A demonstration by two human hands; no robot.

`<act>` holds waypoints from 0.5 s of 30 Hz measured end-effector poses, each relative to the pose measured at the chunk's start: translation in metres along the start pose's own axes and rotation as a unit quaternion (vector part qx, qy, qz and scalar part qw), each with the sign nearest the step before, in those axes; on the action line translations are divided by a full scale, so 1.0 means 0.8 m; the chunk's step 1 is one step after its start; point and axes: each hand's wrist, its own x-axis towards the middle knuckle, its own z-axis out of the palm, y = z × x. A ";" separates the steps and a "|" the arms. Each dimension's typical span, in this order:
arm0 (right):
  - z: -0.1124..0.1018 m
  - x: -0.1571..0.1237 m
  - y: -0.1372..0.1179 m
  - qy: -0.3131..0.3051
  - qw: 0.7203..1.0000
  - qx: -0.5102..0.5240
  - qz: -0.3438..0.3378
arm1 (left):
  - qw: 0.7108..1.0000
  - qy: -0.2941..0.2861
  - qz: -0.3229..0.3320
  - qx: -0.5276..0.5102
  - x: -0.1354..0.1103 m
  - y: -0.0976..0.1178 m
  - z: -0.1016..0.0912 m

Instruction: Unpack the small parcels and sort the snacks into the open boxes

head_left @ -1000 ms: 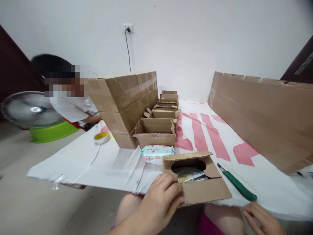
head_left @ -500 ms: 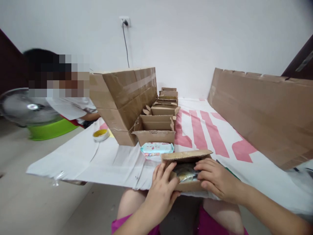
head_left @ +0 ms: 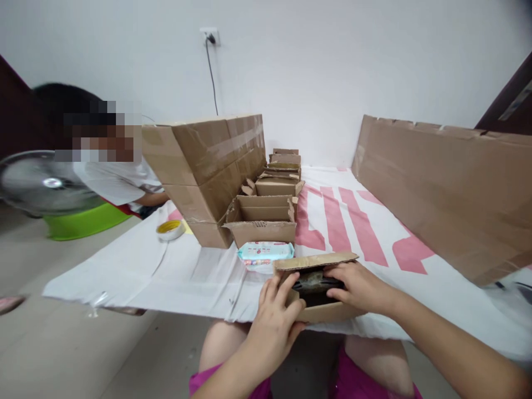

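A small open cardboard box [head_left: 322, 313] sits at the near edge of the white sheet [head_left: 174, 274], in front of my knees. My left hand [head_left: 277, 315] grips the box's left side, fingers curled over its rim. My right hand [head_left: 358, 288] reaches in from the right, and its fingers press down on a dark wrapped packet [head_left: 312, 283] inside the box. The box's far flap [head_left: 316, 260] stands up behind both hands. A pale blue pack of wipes [head_left: 265, 252] lies just beyond the box.
A row of open small boxes [head_left: 266, 213] runs away from me beside a stack of large taped cartons [head_left: 203, 166]. Flat cardboard [head_left: 449, 188] leans at the right. A tape roll [head_left: 170, 228] lies at the left. Another person [head_left: 112, 177] crouches by a fan [head_left: 41, 183].
My right hand came from the lower right onto the box and pushed its contents down. The near flap has folded inward. The green knife is now hidden behind my right arm.
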 end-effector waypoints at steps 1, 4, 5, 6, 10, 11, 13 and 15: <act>0.001 0.004 0.002 -0.005 1.000 -0.001 0.000 | 1.000 -0.001 0.001 0.000 0.000 0.000 0.000; 0.005 0.014 0.007 -0.009 0.999 -0.024 -0.020 | 1.000 -0.003 0.000 0.005 -0.001 -0.001 0.001; 0.006 0.016 0.009 -0.005 0.999 -0.031 -0.029 | 1.000 -0.004 -0.001 0.006 -0.001 -0.001 0.001; 0.008 0.016 0.009 0.002 0.999 -0.037 -0.037 | 1.000 -0.006 0.000 0.008 -0.002 0.000 0.001; 0.009 0.008 0.006 0.078 0.995 -0.035 -0.052 | 1.000 -0.011 0.004 0.020 -0.002 -0.001 -0.005; 0.008 0.004 0.004 0.107 0.992 -0.027 -0.054 | 1.000 -0.010 0.007 0.022 -0.002 -0.001 -0.008; 0.004 -0.004 -0.001 0.161 0.985 -0.004 -0.057 | 1.000 -0.003 0.018 0.025 -0.003 -0.001 -0.015; 0.000 -0.011 -0.008 0.199 0.978 0.027 -0.055 | 0.999 0.014 0.032 0.029 -0.002 0.000 -0.023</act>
